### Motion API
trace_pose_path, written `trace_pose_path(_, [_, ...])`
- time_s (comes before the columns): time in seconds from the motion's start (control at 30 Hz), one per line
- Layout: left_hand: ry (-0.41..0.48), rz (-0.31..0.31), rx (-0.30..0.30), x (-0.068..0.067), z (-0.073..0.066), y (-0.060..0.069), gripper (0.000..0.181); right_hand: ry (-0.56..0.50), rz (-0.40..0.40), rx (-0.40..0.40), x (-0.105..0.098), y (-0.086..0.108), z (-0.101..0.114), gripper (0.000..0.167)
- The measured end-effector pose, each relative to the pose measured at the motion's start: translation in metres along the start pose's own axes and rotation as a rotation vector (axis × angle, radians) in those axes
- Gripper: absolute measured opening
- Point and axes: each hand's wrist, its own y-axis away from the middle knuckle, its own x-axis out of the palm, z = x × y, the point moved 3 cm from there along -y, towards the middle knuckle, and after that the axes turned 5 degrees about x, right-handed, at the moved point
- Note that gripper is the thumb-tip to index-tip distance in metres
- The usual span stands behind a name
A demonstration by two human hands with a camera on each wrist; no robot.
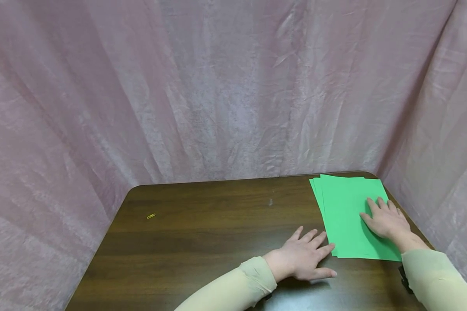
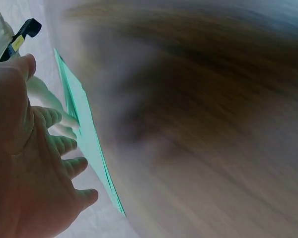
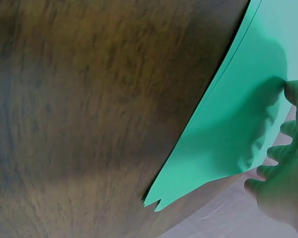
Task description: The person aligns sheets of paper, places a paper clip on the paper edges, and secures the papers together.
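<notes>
Two sleeves (image 1: 437, 276): pale, one on each of your arms, a black fitting (image 1: 404, 280) showing under your right one.
Your left hand (image 1: 305, 259): above the table (image 1: 202, 233), fingers straight and spread apart, holding nothing, its fingertips by the near left corner of the green sheets (image 1: 344, 216).
Your right hand (image 1: 387, 220): over the right part of the sheets, fingers straight and somewhat apart, gripping nothing; you cannot tell whether it touches the paper.
Green sheets: stacked flat at the table's far right corner, slightly fanned along their left side.
Paper clip (image 1: 151, 216): yellow, near the table's left edge, toward the far left corner.
Curtain (image 1: 225, 95): pinkish, hanging behind the far edge.
</notes>
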Motion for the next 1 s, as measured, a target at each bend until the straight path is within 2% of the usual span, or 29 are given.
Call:
trace_pose_path(0.17, [0.004, 0.046, 0.004, -0.002, -0.014, -0.017, 0.071, 0.003, 0.006, 0.008, 0.002, -0.003, -0.003, 0.066])
trace_pose_path(0.4, [-0.028, 0.066, -0.01, 0.0, -0.026, -0.033, 0.071, 0.008, 0.01, 0.001, 0.001, -0.006, -0.004, 0.062])
trace_pose_path(0.7, [0.001, 0.09, -0.059, 0.006, -0.025, -0.043, 0.072, 0.024, 0.019, -0.029, 0.003, -0.009, 0.003, 0.061])
trace_pose_path(1.0, [0.003, 0.074, -0.079, 0.011, -0.02, -0.047, 0.073, 0.015, 0.062, -0.024, -0.001, -0.006, 0.011, 0.059])
